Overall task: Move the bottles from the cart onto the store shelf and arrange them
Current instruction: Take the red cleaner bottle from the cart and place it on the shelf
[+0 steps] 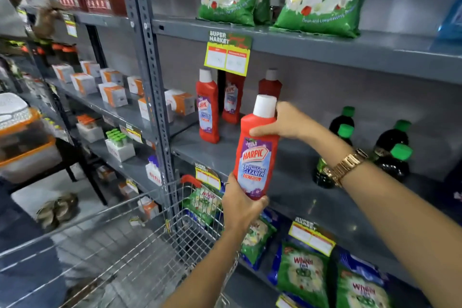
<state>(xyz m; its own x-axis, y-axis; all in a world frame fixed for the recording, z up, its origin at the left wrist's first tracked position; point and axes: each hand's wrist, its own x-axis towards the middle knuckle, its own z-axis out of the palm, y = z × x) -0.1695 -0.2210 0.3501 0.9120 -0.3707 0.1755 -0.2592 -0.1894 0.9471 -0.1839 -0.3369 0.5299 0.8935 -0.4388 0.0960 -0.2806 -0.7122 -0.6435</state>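
Grey metal racking is filling the aisle, with a wire cart (140, 245) standing nearest, below the hands; its basket is looking bare where it shows. Above the cart's far corner, both hands are grasping one red bottle (256, 152): the left hand (240, 205) is cupping its base, and the right hand (280, 124) is closing round its shoulder just under the white cap. The bottle is standing nearly upright, long axis vertical, label facing the camera, hanging just in front of the shelf's (300, 182) front edge. Beyond it, three matching bottles (208, 107) are standing toward the shelf's left end, and dark green-capped bottles (392, 150) are sitting toward the right. The open gap is lying straight ahead of the hands, so the placing is likely calling for a short forward push, right hand leading.
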